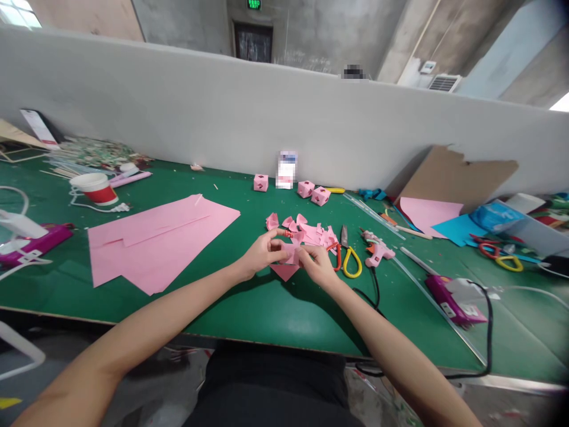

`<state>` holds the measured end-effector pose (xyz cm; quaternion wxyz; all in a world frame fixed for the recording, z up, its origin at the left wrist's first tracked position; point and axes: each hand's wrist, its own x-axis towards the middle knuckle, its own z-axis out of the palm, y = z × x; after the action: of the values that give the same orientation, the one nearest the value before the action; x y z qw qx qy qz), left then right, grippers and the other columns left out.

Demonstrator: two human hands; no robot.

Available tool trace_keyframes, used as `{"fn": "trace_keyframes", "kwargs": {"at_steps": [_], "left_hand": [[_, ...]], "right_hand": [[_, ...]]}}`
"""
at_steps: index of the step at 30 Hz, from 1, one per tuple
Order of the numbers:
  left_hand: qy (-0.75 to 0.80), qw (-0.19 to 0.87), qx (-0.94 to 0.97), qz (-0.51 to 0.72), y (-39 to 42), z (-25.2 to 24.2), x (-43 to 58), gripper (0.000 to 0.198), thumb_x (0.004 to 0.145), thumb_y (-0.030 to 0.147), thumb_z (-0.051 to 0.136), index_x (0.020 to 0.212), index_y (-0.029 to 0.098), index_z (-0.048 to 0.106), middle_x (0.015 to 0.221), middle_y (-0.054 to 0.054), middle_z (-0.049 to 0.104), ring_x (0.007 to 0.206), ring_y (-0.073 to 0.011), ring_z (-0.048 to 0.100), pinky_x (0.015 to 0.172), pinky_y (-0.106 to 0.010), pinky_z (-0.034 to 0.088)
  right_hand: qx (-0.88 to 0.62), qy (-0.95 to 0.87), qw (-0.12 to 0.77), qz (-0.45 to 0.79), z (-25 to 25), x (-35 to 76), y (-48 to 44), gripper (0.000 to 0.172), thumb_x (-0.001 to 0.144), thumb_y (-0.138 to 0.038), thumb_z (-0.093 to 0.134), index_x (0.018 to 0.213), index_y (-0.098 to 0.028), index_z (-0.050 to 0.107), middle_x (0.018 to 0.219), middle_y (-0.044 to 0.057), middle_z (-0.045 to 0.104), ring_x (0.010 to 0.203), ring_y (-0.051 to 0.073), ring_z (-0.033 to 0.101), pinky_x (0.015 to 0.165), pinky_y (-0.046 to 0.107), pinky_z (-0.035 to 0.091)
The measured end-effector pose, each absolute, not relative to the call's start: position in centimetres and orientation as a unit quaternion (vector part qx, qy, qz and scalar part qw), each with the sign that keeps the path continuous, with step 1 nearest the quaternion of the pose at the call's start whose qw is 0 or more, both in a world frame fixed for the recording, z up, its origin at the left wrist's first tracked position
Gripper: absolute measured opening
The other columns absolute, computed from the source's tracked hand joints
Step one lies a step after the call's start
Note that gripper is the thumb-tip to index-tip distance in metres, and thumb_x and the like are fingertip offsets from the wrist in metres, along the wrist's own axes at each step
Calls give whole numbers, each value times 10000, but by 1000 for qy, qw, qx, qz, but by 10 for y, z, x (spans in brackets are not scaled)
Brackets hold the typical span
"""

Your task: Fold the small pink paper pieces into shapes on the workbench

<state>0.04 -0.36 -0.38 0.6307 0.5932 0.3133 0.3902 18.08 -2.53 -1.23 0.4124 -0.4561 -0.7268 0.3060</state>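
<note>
Landmark: scissors with metal blades and red and yellow handle loops (344, 238), lying on a green flat-topped table (267, 323).

Item 1: small pink thin-paper piece (291, 254), left of the scissors. Held by 2 hands, probably because so light a sheet needs steadying from either side.

Grip: left hand (267, 250), fingertips narrowed on the paper's left side; right hand (319, 267), fingertips pinched on its right side, this hand being the nearer to the scissors. The paper lies between the 2 sets of fingertips, partly covered by them.

Item 2: flat pink pointed paper piece (284, 273), left of the scissors and below the hands; whether it joins item 1 cannot be told.

Item 3: loose pile of pink cut paper scraps (316, 235), just left of the scissors, apparently kept near for easy reach.

Item 4: pink pistol-shaped glue gun (379, 252), right of the scissors, its placing seemingly handy for the right hand.

Item 5: 3 pink faceted paper boxes with cut-out holes (320, 196), beyond the scissors and to their left, perhaps set back for working room.

Item 6: large pink flat paper sheets (164, 243), well left of the scissors.
</note>
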Motion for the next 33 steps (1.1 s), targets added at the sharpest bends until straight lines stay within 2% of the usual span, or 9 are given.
{"fn": "trace_keyframes", "kwargs": {"at_steps": [5, 10, 16, 21, 28, 33], "left_hand": [[316, 634, 591, 386, -3, -4, 1, 538, 703, 278, 769, 1162, 168, 511, 743, 20, 619, 660, -115, 596, 658, -241, 451], [313, 642, 591, 376, -4, -3, 1, 522, 709, 270, 759, 1155, 167, 509, 740, 16, 628, 676, -126, 613, 682, -259, 464], [317, 635, 592, 383, -7, 0, 2, 547, 693, 268, 776, 1165, 165, 520, 719, 29, 606, 669, -125, 611, 673, -253, 462], [321, 633, 580, 398, -6, 1, 1, 550, 717, 309, 767, 1174, 157, 501, 779, -2, 635, 680, -125, 605, 662, -251, 464], [329, 630, 555, 434, -2, 0, -2, 543, 700, 315, 781, 1141, 140, 517, 734, 18, 617, 612, -101, 569, 627, -233, 448], [330, 634, 553, 428, -1, -2, -1, 558, 693, 306, 785, 1152, 142, 515, 795, -8, 648, 640, -108, 590, 635, -231, 452]], "right_hand": [[-463, -726, 411, 300, -12, 180, -27, 389, 881, -352, 414, 540, -174, 471, 483, -31, 396, 468, 89, 336, 470, 238, 237], [-463, -723, 417, 298, -11, 181, -26, 447, 910, -392, 399, 543, -167, 522, 484, -20, 440, 475, 99, 384, 486, 239, 274], [-467, -721, 426, 284, -9, 181, -27, 433, 891, -363, 394, 512, -181, 500, 484, -8, 466, 477, 112, 418, 493, 245, 304], [-457, -725, 434, 278, -10, 181, -28, 427, 898, -354, 398, 510, -184, 453, 492, -17, 443, 480, 103, 390, 496, 248, 286], [-437, -758, 374, 308, -12, 180, -28, 409, 889, -299, 399, 501, -175, 439, 501, -28, 415, 496, 95, 379, 522, 252, 278], [-444, -757, 353, 326, -12, 179, -27, 438, 905, -344, 388, 503, -177, 435, 482, -33, 411, 490, 93, 370, 517, 248, 274]]}}
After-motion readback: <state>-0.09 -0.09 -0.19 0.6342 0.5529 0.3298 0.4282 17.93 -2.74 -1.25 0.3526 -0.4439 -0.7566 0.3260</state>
